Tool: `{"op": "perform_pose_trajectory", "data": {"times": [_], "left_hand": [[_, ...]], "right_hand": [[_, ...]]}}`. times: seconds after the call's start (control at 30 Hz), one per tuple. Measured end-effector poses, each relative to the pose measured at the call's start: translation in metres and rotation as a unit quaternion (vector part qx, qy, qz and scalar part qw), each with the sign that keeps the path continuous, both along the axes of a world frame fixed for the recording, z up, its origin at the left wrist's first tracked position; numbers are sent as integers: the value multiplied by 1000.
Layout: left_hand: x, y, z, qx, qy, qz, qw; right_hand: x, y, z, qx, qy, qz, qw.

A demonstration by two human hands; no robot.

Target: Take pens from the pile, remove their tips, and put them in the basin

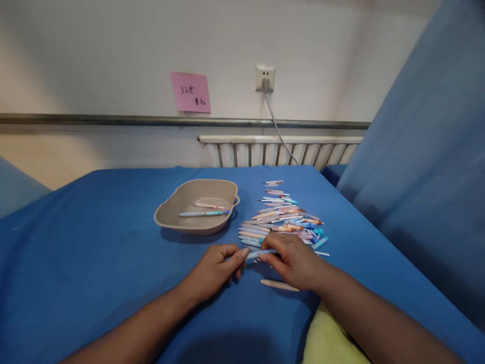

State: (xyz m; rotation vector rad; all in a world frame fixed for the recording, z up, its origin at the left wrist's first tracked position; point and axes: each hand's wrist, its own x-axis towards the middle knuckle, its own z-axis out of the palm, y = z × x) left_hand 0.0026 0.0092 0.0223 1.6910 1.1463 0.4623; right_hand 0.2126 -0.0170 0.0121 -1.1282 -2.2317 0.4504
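Between my two hands is a light blue pen barrel (pixel 254 255), held nearly level just above the blue cloth. My left hand (pixel 220 268) pinches its left end between thumb and fingers. Closed around the right part is my right hand (pixel 291 257), which hides that end. Behind my right hand lies a heap of pen parts (pixel 276 217) in pastel blue, peach and lilac, with thin refills and small blue pieces among them. A single peach pen barrel (pixel 279 285) rests on the cloth just below my right hand.
A beige basin (pixel 195 227) stands left of the heap, with two pens (pixel 204 214) inside. Blue cloth (pixel 113 263) covers the surface. Behind are a rail, a pink note (pixel 190 92) and a plugged socket (pixel 265 79). Blue curtain (pixel 424 151) hangs at right; yellow-green fabric (pixel 333 338) lies near me.
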Motion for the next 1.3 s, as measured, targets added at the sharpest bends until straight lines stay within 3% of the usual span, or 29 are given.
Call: {"op": "perform_pose_trajectory", "data": {"times": [0.13, 0.23, 0.37, 0.6, 0.73, 0.93, 1.3], "left_hand": [[0, 0, 0, 21, -74, 38, 996], [0, 0, 0, -17, -118, 33, 992], [-1, 1, -2, -70, -71, 4, 995], [-1, 1, -2, -33, -106, 35, 993], [-2, 2, -2, -55, -133, 40, 989], [-3, 3, -6, -78, -87, 19, 993], [-2, -1, -3, -8, -108, 14, 994]], "right_hand": [[-1, 0, -1, -3, 8, 3, 1000], [-1, 0, 0, -3, 11, 2, 1000], [-1, 0, 0, -1, 7, 1, 1000], [0, 1, 0, -11, 13, 1, 1000], [1, 2, 3, -30, 45, 7, 999], [2, 0, 4, -10, 32, 14, 999], [2, 2, 2, -20, 28, 12, 999]]}}
